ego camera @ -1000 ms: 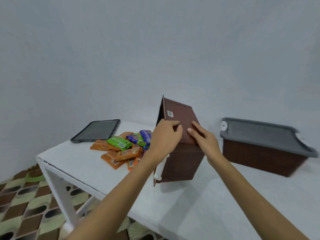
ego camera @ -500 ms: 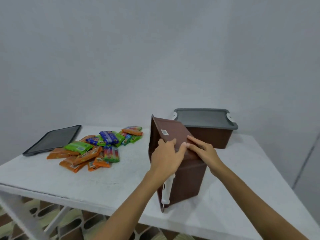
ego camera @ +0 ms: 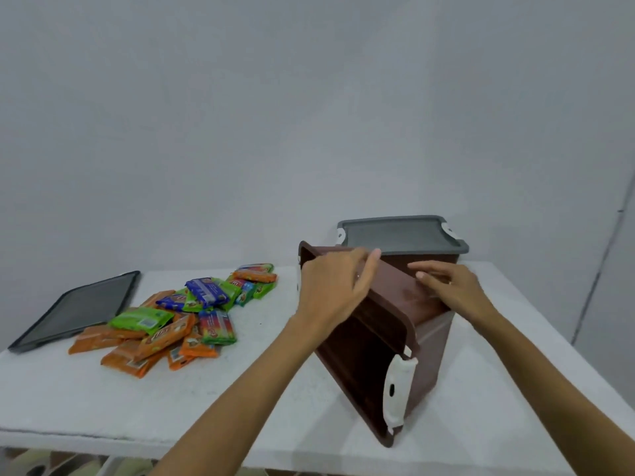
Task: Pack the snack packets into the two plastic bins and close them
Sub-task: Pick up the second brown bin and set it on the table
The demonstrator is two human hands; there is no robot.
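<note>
Head view: no writing on the snack packets (ego camera: 178,321) is legible to you — they lie heaped left of the tipped brown bin (ego camera: 388,341), a grey lid (ego camera: 74,309) beyond them. Your left hand (ego camera: 335,286) curls over that bin's raised rim; your right hand (ego camera: 450,286) lies flat against its upturned side. The lidded bin (ego camera: 402,237) stands just behind.
</note>
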